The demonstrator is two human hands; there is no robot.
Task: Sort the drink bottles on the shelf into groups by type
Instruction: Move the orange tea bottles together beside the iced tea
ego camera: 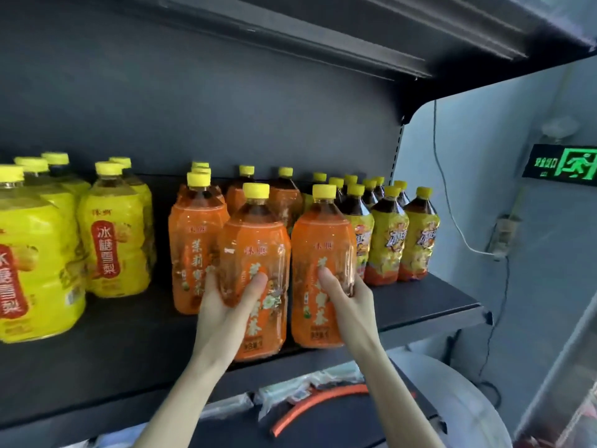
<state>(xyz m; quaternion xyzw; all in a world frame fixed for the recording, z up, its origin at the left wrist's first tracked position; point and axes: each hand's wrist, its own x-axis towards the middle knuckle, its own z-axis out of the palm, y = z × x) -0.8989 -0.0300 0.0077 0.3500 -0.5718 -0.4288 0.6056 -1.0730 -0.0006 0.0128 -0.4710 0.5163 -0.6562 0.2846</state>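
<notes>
Two big orange-labelled bottles stand at the front of the dark shelf point(420, 305). My left hand point(223, 305) grips the left orange bottle point(258, 240) low on its body. My right hand point(345, 295) grips the right orange bottle point(323, 240) the same way. More orange bottles point(193, 234) stand behind and to the left. Large yellow-labelled bottles point(113, 234) fill the shelf's left part. Smaller dark-tea bottles with yellow labels point(387, 240) cluster at the right.
Another dark shelf board point(290, 33) hangs overhead. Below the shelf lie plastic packets and an orange hose piece point(316, 402). A green exit sign point(562, 166) and a white cable point(452, 208) are on the wall to the right.
</notes>
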